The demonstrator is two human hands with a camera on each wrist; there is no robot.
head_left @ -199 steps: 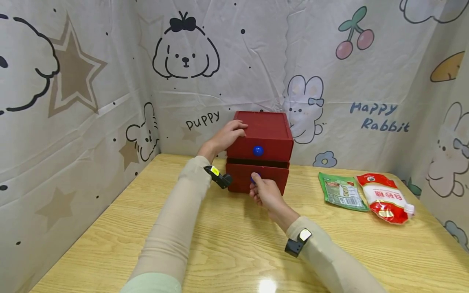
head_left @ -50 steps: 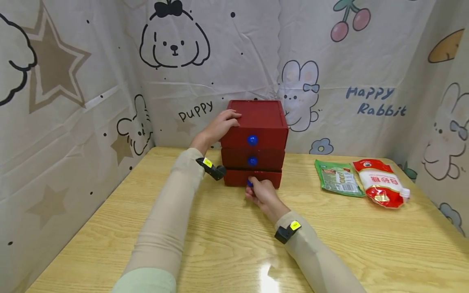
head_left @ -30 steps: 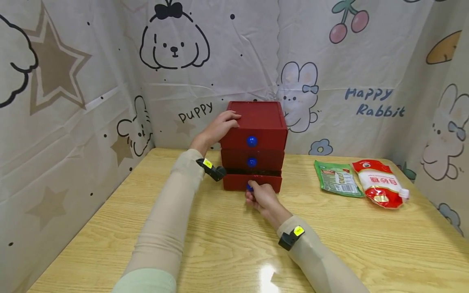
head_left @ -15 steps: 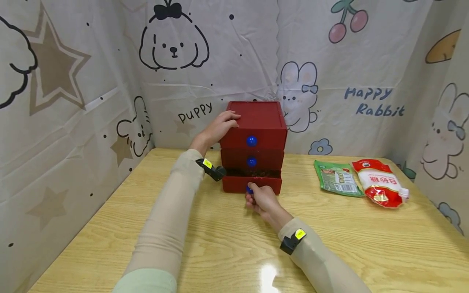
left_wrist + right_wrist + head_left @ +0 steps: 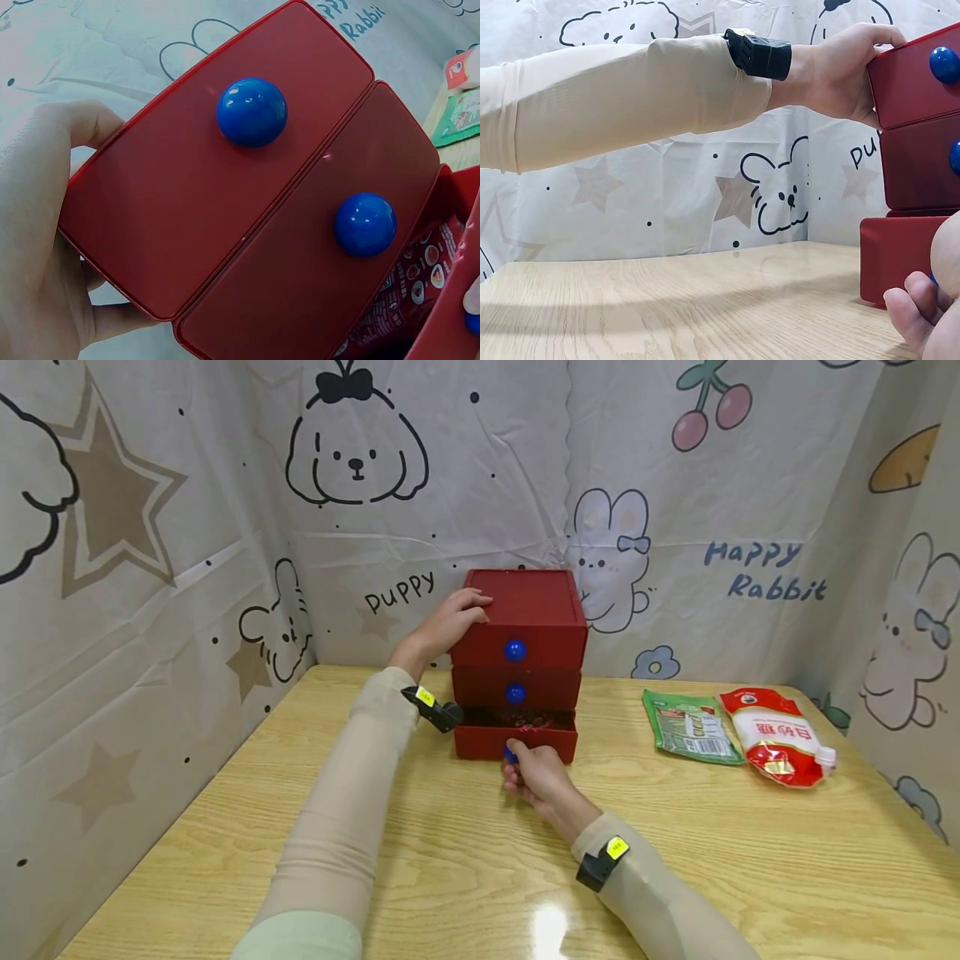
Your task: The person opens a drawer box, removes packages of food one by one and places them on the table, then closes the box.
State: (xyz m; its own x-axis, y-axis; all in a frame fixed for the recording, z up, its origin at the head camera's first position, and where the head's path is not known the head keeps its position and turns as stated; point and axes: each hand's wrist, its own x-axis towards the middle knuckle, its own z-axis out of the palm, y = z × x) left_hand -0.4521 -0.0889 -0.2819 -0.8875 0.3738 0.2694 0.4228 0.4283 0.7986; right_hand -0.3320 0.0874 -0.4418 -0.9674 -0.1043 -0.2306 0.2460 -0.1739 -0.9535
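A red drawer cabinet (image 5: pixel 525 597) with blue knobs stands against the back curtain. Its top drawer (image 5: pixel 551 646) and middle drawer (image 5: pixel 551 687) are closed; the bottom drawer (image 5: pixel 476 743) is pulled partly out. My left hand (image 5: pixel 447 625) grips the cabinet's upper left side, fingers bent over the top edge. At the front of the bottom drawer, my right hand (image 5: pixel 543 777) pinches its blue knob (image 5: pixel 512 755) between thumb and fingers. Inside that drawer lies a dark red printed packet (image 5: pixel 409 289), partly hidden by the drawer front in the left wrist view.
Right of the cabinet, a green packet (image 5: pixel 693 727) lies on the wooden table (image 5: pixel 450 860). Beside it is a red and white bag (image 5: pixel 780 735) with a white cap. Printed curtains enclose the table's back and sides.
The middle drawer, out at first, was pushed in. My right hand moved down to the bottom drawer's knob and drew that drawer toward me, exposing the packet. My left hand stayed on the cabinet.
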